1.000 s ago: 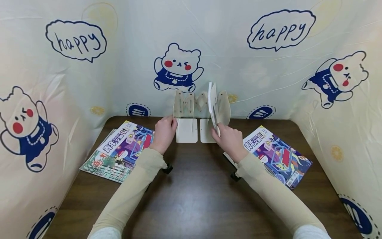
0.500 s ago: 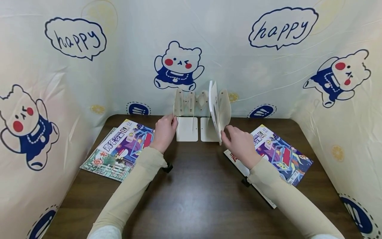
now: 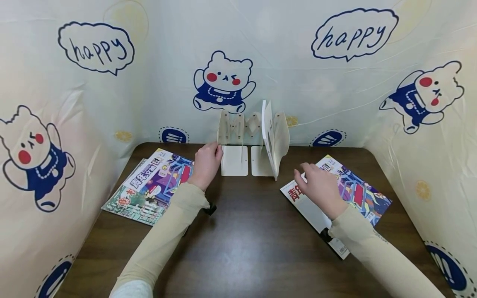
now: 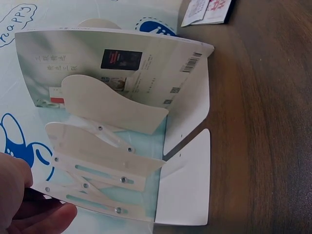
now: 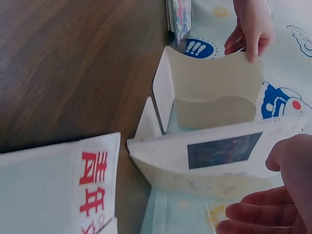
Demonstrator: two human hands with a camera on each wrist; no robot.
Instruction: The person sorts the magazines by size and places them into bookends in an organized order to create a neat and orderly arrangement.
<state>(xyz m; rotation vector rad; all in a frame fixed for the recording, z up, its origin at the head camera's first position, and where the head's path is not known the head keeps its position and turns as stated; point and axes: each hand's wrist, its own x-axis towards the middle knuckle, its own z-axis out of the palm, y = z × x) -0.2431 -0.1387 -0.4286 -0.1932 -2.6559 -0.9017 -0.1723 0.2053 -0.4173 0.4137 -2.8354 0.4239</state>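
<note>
A white expandable bookend (image 3: 234, 160) stands at the back of the table. My left hand (image 3: 206, 165) pinches its left end panel; in the left wrist view that hand's thumb and fingers (image 4: 45, 222) sit on the panel's edge. One magazine (image 3: 267, 136) stands on edge in the right half, leaning slightly against the right end panel (image 3: 282, 136); its back cover (image 4: 161, 63) faces the left wrist view. My right hand (image 3: 320, 186) holds nothing, fingers loosely bent, over a pile with a white magazine (image 3: 309, 211) in red lettering and a purple-covered magazine (image 3: 359, 192).
Another pile of magazines (image 3: 149, 184) lies at the table's left, partly behind my left forearm. A printed curtain (image 3: 298, 82) rises directly behind the bookend and along both sides. The brown table (image 3: 238, 248) stretches between my forearms.
My right hand has let go of the standing magazine and moved right and nearer me, over the right pile. The magazine now leans rightward by itself. My left hand stays on the panel.
</note>
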